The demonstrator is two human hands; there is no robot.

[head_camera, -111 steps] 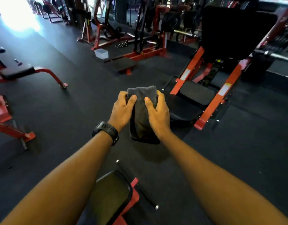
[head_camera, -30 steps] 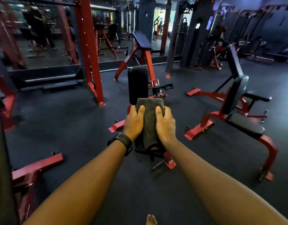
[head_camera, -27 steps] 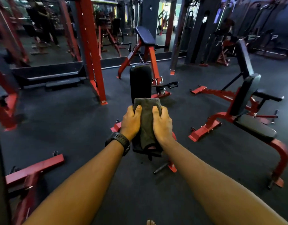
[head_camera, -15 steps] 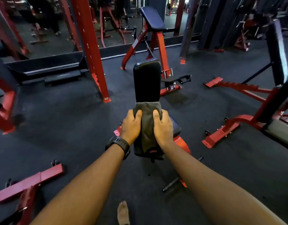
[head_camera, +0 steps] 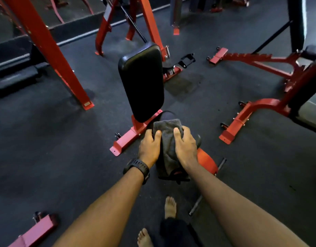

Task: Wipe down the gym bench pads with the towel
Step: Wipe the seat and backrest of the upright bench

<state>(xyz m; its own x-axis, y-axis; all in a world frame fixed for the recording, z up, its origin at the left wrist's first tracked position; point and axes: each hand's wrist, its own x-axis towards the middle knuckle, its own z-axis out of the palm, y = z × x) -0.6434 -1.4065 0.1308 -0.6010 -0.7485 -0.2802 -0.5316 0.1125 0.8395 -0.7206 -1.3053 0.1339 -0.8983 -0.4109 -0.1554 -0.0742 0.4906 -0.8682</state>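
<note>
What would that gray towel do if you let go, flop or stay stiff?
Probably flop: the towel droops in folds between the left hand and right hand. Likely light: the grip on it looks relaxed. Fuzzy cloth, so probably grippy.

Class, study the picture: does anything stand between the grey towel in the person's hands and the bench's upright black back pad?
Nothing visible does. The left hand and right hand grip the towel just below the back pad in the picture; no object lies across the gap.
</note>
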